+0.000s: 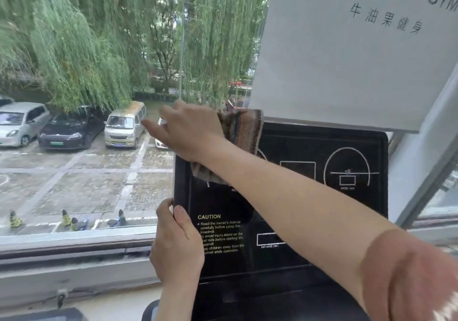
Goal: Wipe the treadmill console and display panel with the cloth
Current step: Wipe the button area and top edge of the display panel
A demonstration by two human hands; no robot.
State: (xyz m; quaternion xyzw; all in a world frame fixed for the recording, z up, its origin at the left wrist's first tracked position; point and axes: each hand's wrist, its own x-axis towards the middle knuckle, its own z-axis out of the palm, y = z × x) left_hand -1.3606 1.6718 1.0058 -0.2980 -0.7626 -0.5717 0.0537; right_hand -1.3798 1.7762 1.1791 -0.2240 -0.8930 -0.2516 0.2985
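Observation:
The black treadmill display panel point(322, 196) stands upright in front of me, with white outlines and a yellow CAUTION text block on it. My right hand point(190, 132) reaches across to the panel's upper left corner and presses a brown striped cloth point(244, 128) against it, fingers spread and mostly straight. The cloth hangs out above and below the hand. My left hand point(177, 243) grips the panel's left edge lower down, thumb on the front face, fingers wrapped behind.
A large window point(86, 122) behind the panel looks down on parked cars and willow trees. A white roller blind point(347, 60) with gym lettering hangs over the panel's top right. The window sill point(74, 258) runs along the left below.

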